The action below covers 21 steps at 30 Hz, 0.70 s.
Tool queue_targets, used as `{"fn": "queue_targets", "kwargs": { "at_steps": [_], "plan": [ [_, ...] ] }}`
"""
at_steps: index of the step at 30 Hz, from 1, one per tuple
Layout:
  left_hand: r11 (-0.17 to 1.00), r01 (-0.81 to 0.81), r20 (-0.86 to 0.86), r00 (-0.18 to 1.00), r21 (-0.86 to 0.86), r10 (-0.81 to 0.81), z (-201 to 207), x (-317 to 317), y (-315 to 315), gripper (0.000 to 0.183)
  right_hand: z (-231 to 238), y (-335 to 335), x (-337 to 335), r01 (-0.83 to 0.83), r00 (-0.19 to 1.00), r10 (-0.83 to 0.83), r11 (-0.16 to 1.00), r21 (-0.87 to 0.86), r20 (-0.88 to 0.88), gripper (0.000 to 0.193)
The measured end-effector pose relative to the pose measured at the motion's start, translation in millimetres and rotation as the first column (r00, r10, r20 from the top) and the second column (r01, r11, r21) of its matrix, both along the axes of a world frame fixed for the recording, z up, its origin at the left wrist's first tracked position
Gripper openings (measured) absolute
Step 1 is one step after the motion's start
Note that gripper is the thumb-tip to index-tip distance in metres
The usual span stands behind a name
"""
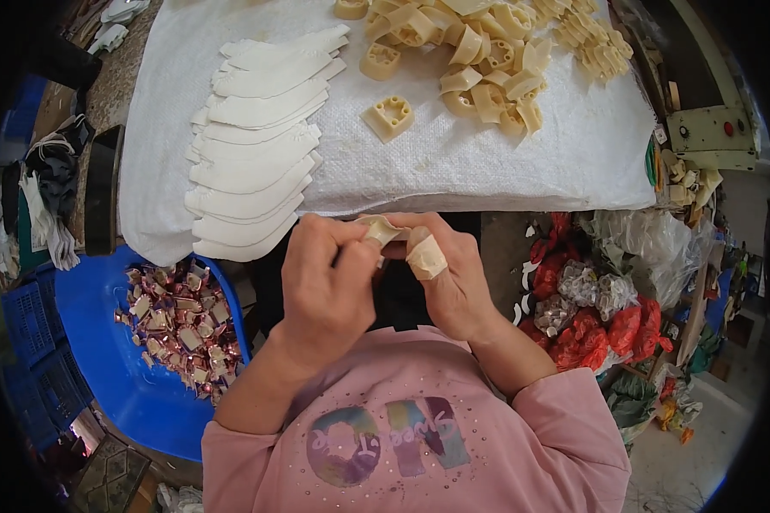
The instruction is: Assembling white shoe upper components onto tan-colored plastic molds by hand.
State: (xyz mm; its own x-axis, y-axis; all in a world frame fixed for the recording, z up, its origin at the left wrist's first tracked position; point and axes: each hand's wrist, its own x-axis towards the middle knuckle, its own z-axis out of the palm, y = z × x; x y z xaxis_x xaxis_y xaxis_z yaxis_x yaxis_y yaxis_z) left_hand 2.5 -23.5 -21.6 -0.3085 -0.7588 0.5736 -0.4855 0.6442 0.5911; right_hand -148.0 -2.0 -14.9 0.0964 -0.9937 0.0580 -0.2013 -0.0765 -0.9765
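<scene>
Basin of shiny pinkish pieces

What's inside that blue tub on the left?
A heap of small, shiny pinkish-and-cream pieces lies in the blue tub. Whatever is under the heap's top layer is covered.

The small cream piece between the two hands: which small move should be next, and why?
Perhaps turn the small cream piece slightly: the left hand and the right hand hold it from opposite sides and cover much of it, so a small turn could bring its hidden side into view.
</scene>
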Motion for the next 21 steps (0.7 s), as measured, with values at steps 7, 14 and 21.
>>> {"fn": "queue_targets", "kwargs": {
  "at_steps": [7, 14, 21],
  "plan": [
    [0.888, 0.342, -0.49, 0.857, 0.306, -0.161, -2, 8, 3, 0.016, -2, -25, -30, -0.341, 0.837, 0.143, 0.891, 0.299, 0.528, 0.028],
    [0.926, 0.346, -0.317, 0.904, 0.154, -0.285, -5, 4, 1, 0.022, -4, -32, -33, -0.432, 0.844, 0.262, 0.849, 0.305, 0.468, 0.035],
    [0.922, 0.281, -0.349, 0.92, 0.266, -0.179, -12, 6, -3, 0.014, -19, -35, -21, -0.24, 0.869, 0.076, 0.929, 0.281, 0.489, 0.029]
  ]
}}
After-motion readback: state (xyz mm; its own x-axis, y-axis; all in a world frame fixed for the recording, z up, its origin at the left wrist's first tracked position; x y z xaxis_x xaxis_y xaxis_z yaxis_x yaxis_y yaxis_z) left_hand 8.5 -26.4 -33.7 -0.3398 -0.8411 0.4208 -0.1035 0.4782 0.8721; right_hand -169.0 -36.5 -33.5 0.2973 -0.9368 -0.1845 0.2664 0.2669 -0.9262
